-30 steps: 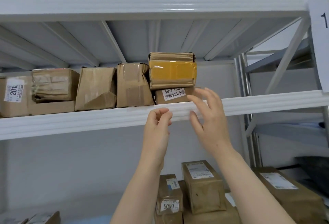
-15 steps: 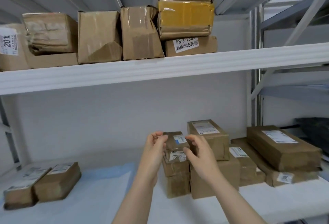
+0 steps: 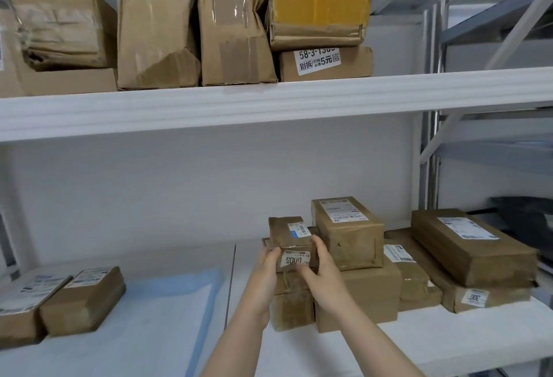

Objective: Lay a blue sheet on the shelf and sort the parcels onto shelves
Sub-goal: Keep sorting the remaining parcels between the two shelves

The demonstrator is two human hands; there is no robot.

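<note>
A small brown parcel (image 3: pixel 288 234) with white labels sits on top of a stack of parcels (image 3: pixel 294 307) on the lower shelf (image 3: pixel 449 337). My left hand (image 3: pixel 264 269) grips its left side and my right hand (image 3: pixel 321 269) grips its right side and front. A blue sheet (image 3: pixel 167 301) lies on the left half of the lower shelf, with two flat parcels (image 3: pixel 80 298) on its left end. The upper shelf (image 3: pixel 269 104) holds a row of several worn cardboard boxes (image 3: pixel 158 38), one with yellow tape (image 3: pixel 318 2).
More brown parcels (image 3: pixel 472 248) are piled to the right of my hands on the lower shelf, one tall box (image 3: pixel 348 233) right beside the gripped parcel. Grey shelf uprights (image 3: pixel 431 167) stand at the right. A dark bag (image 3: pixel 523 221) lies beyond them.
My hands came down from the upper shelf edge to the lower shelf and took hold of the small parcel. The view dropped with them.
</note>
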